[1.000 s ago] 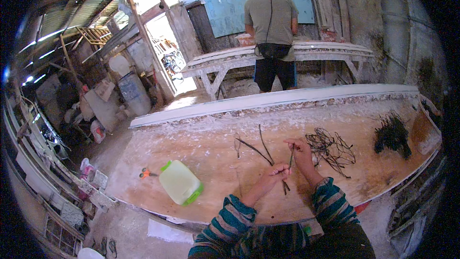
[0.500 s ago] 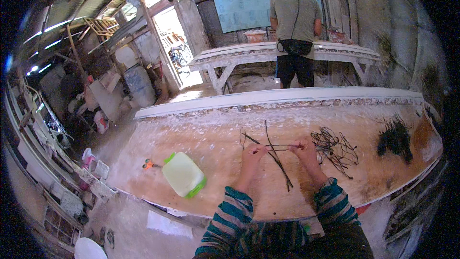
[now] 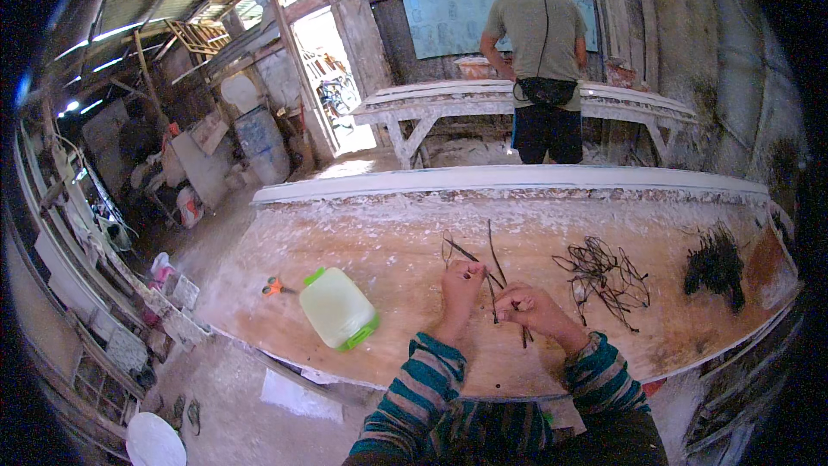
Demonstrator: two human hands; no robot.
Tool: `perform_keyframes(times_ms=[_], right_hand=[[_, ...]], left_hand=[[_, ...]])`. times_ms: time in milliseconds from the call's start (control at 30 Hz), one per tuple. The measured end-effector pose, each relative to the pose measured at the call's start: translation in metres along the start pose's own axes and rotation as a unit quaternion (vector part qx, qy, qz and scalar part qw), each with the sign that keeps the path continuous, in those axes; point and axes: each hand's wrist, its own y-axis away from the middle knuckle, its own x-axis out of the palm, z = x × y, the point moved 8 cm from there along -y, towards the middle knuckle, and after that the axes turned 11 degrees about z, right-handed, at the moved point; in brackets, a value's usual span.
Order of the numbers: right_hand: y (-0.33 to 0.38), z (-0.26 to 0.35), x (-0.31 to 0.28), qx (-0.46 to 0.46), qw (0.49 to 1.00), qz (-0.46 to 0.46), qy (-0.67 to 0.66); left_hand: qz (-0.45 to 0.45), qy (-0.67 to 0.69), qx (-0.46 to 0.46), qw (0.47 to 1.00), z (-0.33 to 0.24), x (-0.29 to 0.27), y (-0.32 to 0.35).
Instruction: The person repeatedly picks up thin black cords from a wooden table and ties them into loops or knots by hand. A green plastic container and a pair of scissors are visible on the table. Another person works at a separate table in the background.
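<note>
Both hands work at the near middle of a long wooden counter (image 3: 362,233), which is dusted with white powder. The left hand (image 3: 461,280) has its fingers closed on the near end of a thin dark wire (image 3: 473,253); this wire runs from the hand toward 11 o'clock and ends in a small loop. The right hand (image 3: 533,309) has its fingers pinched on a bundle of dark wire pieces (image 3: 495,272). The long axis of the bundle goes almost from 12 to 6 o'clock, with a light tilt: its far end points away from the person, and its near end comes out below the hand. The two hands are just beside each other, and the wires cross between them.

At 9 o'clock from the hands, a pale plastic jug with green cap (image 3: 337,308) lies on its side. Further left lie small orange-handled scissors (image 3: 274,286). At 3 o'clock is a loose tangle of wires (image 3: 604,274), and beyond it a darker heap (image 3: 714,266). Behind the counter, at 12 o'clock, another person (image 3: 541,60) stands at a white bench (image 3: 448,102).
</note>
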Motion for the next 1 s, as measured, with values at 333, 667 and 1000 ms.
perform_keyframes(times_ms=[333,667,1000], right_hand=[[0.004,-0.013,-0.006,0.041,0.997,-0.042,-0.059],[0.027,-0.024,-0.073,0.028,0.926,-0.318,0.204],[0.035,-0.052,-0.095,0.114,0.896,-0.387,0.185]], left_hand=[[0.077,-0.042,0.003,0.996,-0.030,0.023,0.010],[0.273,0.036,0.005,0.961,-0.042,0.059,0.016],[0.409,0.135,-0.040,0.902,-0.073,0.084,0.048]])
